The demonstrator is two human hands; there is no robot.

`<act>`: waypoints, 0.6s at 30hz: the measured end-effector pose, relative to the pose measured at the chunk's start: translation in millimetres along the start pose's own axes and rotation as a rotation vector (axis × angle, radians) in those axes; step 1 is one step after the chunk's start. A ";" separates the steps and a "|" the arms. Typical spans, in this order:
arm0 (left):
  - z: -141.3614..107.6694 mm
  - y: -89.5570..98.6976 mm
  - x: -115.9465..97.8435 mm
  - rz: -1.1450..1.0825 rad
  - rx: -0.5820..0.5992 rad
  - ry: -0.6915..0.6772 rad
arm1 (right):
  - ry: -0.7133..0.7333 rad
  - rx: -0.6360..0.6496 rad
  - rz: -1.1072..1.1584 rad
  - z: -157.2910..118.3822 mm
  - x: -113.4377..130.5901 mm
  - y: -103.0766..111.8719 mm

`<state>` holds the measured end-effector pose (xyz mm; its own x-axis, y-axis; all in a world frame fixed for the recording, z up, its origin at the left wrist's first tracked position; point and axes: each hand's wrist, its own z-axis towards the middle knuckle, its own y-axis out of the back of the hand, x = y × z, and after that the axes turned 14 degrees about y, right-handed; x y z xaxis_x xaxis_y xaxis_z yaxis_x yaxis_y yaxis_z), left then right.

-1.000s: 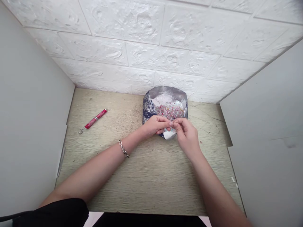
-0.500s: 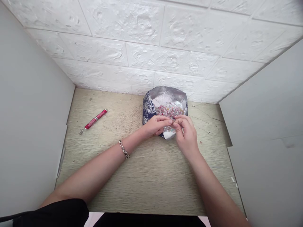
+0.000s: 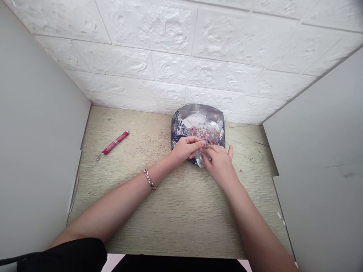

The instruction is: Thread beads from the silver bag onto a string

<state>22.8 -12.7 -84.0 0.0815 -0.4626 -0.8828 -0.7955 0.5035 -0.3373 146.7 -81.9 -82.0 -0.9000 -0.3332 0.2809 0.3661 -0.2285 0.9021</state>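
Observation:
A silver-lined bag (image 3: 200, 110) with a blue and white patterned side lies open near the wall. Small pink, red, clear and yellowish beads (image 3: 208, 133) are heaped inside it. Over the bag's front part, my left hand (image 3: 185, 148) is closed in a pinch, its fingertips on something too small to make out. My right hand (image 3: 219, 160) meets it from the right, thumb and index finger closed near the left fingertips, one finger raised outward. Whatever lies between the right fingers is hidden or too small to see.
On the left of the table (image 3: 170, 215) lies a red pen-like item (image 3: 115, 142) with a small metal piece at its end. Thin threads (image 3: 246, 145) lie right of the bag. White brick-patterned wall (image 3: 181, 64) behind, grey panels on both sides.
My right hand has shifted slightly left and turned, with one finger now standing out to the right. My left hand has barely moved.

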 end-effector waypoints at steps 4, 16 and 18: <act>0.0 0.4 0.4 0.022 -0.015 0.005 | 0.008 0.081 -0.036 -0.2 3.1 -2.5; 0.9 0.9 1.3 0.008 -0.002 0.002 | -0.027 0.014 0.045 0.8 3.9 -5.9; 0.6 0.6 0.6 0.002 -0.006 0.010 | -0.054 -0.108 0.136 1.9 1.5 -2.4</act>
<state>22.7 -12.2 -84.9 0.0739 -0.4688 -0.8802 -0.7994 0.4999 -0.3333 144.1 -80.1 -83.1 -0.8508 -0.3187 0.4178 0.5060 -0.2823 0.8150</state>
